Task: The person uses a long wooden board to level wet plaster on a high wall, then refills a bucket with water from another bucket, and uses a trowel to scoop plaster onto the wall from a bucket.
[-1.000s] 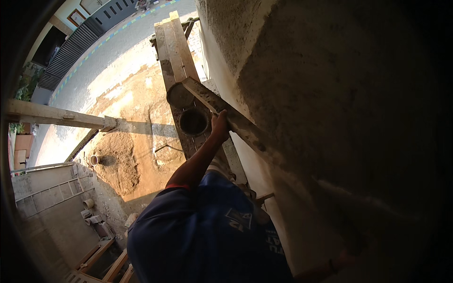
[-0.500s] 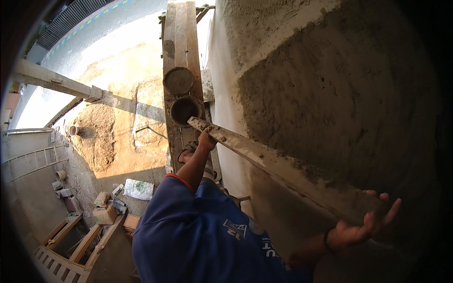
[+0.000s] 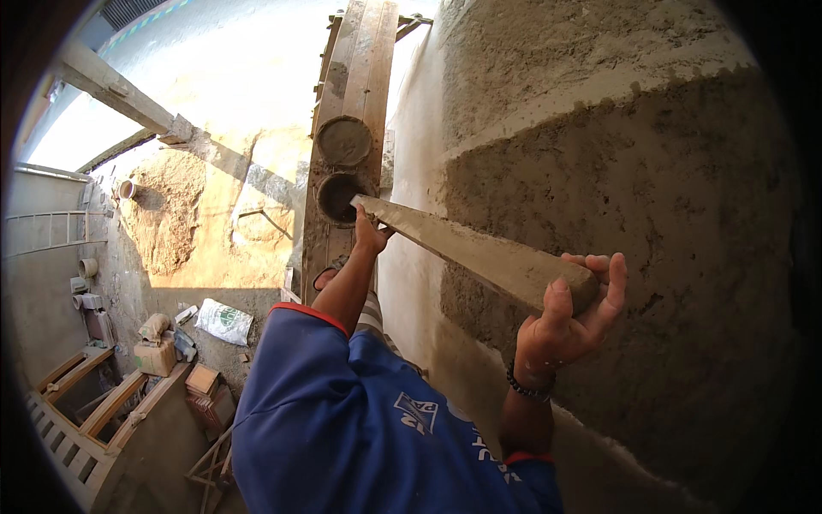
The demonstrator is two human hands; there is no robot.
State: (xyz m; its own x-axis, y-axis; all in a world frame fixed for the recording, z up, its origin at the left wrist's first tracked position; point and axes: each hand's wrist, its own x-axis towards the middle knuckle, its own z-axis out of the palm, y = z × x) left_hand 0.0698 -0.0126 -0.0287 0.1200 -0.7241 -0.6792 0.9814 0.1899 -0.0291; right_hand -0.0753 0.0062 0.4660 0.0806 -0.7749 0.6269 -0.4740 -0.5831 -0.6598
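Observation:
A long straightedge board (image 3: 479, 250), smeared with wet mortar, lies between both hands at a slant in front of the plastered wall (image 3: 616, 188). My left hand (image 3: 370, 233) grips its narrow-looking far end from below, beside the bucket openings. At the near end, my right hand (image 3: 572, 330) cups the board, thumb on one side and fingers on the other. Just beyond my left hand stands a dark, round bucket (image 3: 339, 199) with mortar on its inside. Behind it is a second bucket (image 3: 344, 141), filled with grey mortar.
The buckets stand on a raised plank scaffold (image 3: 364, 81) along the wall. My foot (image 3: 325, 278) is on the planks. Far below at left lie a sand heap (image 3: 175, 214), a white sack (image 3: 224, 321), and wooden frames (image 3: 111, 403). A beam (image 3: 116, 90) crosses the upper left.
The board has swung away from the wall's lower right, its near end moving left and up with my right hand, whose spread fingers have closed around that end. The view has shifted slightly.

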